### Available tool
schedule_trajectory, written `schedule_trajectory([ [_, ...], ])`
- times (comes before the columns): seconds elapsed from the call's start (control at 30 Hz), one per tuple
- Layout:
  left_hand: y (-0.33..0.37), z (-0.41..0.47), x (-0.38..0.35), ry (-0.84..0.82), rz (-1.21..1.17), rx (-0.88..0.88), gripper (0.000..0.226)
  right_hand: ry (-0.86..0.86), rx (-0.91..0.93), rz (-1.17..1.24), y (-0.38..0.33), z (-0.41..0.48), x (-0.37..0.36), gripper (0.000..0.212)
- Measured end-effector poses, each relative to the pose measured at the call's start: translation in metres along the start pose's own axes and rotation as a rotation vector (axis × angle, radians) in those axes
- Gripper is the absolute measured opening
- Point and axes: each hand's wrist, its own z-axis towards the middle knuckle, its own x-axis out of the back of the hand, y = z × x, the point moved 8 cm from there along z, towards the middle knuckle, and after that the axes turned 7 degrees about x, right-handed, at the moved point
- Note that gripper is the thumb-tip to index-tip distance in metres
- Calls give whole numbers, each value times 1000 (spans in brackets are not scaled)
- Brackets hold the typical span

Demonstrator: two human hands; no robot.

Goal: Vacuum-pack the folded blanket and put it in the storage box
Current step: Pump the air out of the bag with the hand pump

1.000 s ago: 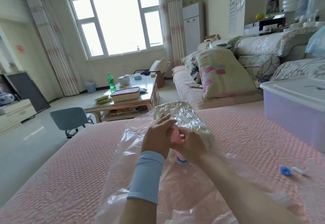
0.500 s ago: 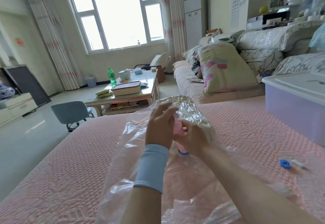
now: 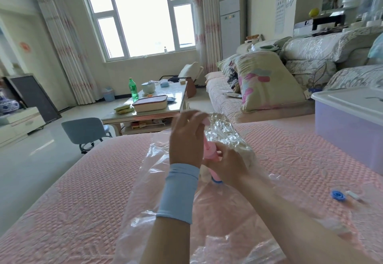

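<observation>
A clear plastic vacuum bag [image 3: 149, 193] lies on the pink quilted bed cover [image 3: 78, 207]. Inside its far end sits the folded cream blanket [image 3: 230, 137], wrapped tight in wrinkled plastic. A pink hand pump [image 3: 211, 153] stands upright on the bag's blue valve [image 3: 216, 181]. My left hand [image 3: 186, 137], with a light blue wrist sleeve, grips the pump's raised handle at the top. My right hand [image 3: 226, 164] holds the pump's barrel low down. The lidded translucent purple storage box [image 3: 350, 126] stands on the bed at the right.
A blue valve cap [image 3: 338, 195] and a small white clip [image 3: 354, 195] lie on the bed at the right. Beyond the bed are a coffee table [image 3: 149, 108] with a green bottle, a grey chair [image 3: 85, 131] and a sofa with pillows [image 3: 267, 81].
My left hand has risen, pulling the pump's handle upward, while my right hand stays on the barrel. The view has tilted slightly.
</observation>
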Motion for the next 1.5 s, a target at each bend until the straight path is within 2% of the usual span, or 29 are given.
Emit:
schedule_trajectory([
  [0.1,-24,-27,-38,-316,7,98,22,-3,7,-47,-3,-1,0,45],
  [0.17,-26,-24,-37,-340,6,90,21,6,12,-71,-3,-3,0,49],
  [0.27,-6,0,-1,-125,3,-29,13,25,3,-39,0,-4,0,50],
  [0.37,6,20,39,119,-24,-70,17,8,-7,-27,1,-3,-2,51],
  [0.47,1,18,44,207,-67,-44,17,0,3,-42,-3,-3,-6,49],
  [0.53,-12,4,22,109,-67,11,16,4,14,-53,-6,-3,-7,47],
  [0.63,-39,-28,-22,-208,-92,155,22,-4,17,-67,-9,-2,-8,47],
  [0.73,-42,-33,-29,-292,-45,161,21,-2,27,-73,-10,-3,-10,53],
  [0.8,-29,-17,-13,-212,-16,80,16,8,24,-58,-6,-3,-8,48],
  [0.97,1,23,52,215,-44,-56,14,10,25,-37,-6,-3,-6,49],
  [1.03,1,19,48,251,-44,-40,16,4,29,-34,-7,-5,-8,47],
  [1.1,-8,4,24,135,-34,16,15,12,28,-40,-6,-5,-8,43],
  [1.2,-32,-26,-25,-272,-63,138,19,8,25,-45,-6,-4,-7,42],
  [1.27,-37,-31,-35,-418,-59,170,20,-7,39,-53,-6,-5,-7,41],
  [1.33,-29,-19,-23,-370,-34,113,15,-1,48,-59,-6,-6,-5,40],
  [1.5,7,20,42,70,-54,-82,14,-1,49,-46,-5,-6,-3,43],
])
